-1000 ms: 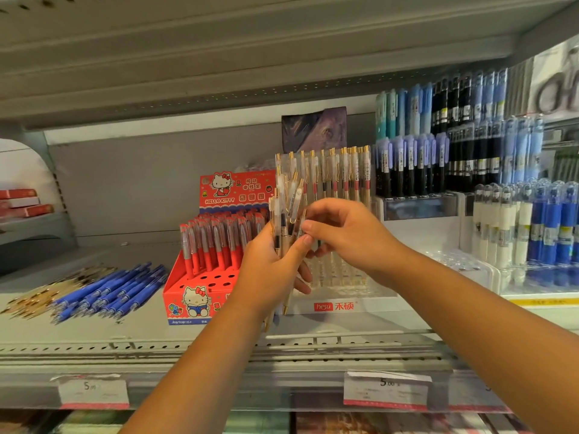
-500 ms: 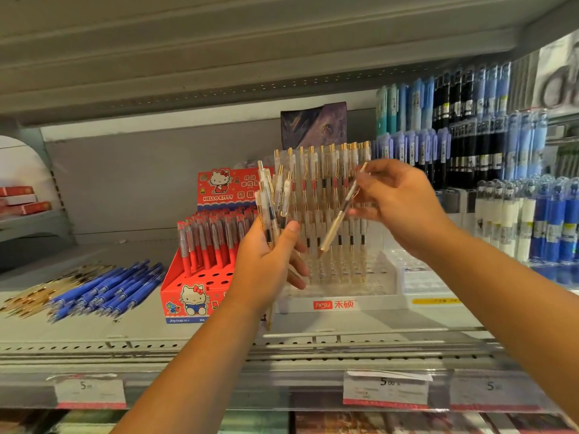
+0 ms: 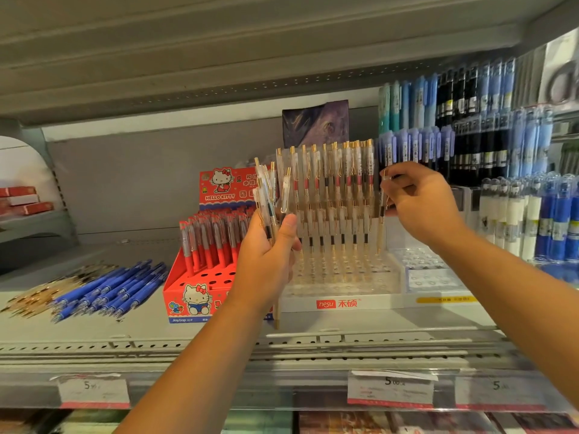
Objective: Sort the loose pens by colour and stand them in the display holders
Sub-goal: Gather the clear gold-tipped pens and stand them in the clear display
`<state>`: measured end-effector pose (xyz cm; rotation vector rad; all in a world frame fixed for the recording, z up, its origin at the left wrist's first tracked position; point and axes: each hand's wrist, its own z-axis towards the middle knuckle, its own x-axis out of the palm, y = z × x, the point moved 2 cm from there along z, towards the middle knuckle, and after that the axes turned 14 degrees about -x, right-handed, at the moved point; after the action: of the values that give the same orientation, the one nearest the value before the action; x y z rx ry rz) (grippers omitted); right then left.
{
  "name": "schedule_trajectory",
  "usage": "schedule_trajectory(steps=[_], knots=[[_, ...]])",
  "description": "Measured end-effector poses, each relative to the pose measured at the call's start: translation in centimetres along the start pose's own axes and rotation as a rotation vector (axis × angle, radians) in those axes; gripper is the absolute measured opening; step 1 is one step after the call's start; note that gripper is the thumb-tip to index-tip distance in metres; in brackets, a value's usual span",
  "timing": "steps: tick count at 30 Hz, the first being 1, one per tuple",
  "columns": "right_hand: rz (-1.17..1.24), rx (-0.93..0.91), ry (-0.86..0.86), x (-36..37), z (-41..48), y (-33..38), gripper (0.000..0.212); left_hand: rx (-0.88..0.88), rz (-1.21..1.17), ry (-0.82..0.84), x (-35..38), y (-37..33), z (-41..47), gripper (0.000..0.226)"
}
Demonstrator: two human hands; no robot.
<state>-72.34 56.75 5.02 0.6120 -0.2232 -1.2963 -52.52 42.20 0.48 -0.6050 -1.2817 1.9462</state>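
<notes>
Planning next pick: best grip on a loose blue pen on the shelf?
Likely pinch an edge pen of the blue pens mid-barrel from above: they lie flat, packed side by side, so only edge pens leave finger room.

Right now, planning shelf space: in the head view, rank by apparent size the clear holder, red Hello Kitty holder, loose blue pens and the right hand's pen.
Largest: clear holder and red Hello Kitty holder, alike; left hand hides part of the red one.
Then loose blue pens.
Smallest: pen in the right hand.

grey metal shelf (image 3: 94, 333) | grey bk panel (image 3: 141, 183) | upper shelf (image 3: 219, 42) overhead | price-tag rail (image 3: 219, 386) at front
</notes>
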Motion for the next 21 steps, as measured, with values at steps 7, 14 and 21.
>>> schedule_trajectory(steps=[7, 14, 21], knots=[[-0.085, 0.048, 0.181, 1.1, -0.8, -0.6, 0.016, 0.021, 0.022, -0.025, -0.1, 0.1, 0.0, 0.009], [-0.195, 0.045, 0.163, 0.8, -0.5, -0.6, 0.020, 0.031, 0.016, -0.048, -0.2, -0.2, -0.1, 0.010], [-0.294, 0.098, 0.207, 0.4, -0.8, -1.1, 0.009, 0.025, 0.029, -0.042, -0.1, -0.1, -0.2, 0.013]])
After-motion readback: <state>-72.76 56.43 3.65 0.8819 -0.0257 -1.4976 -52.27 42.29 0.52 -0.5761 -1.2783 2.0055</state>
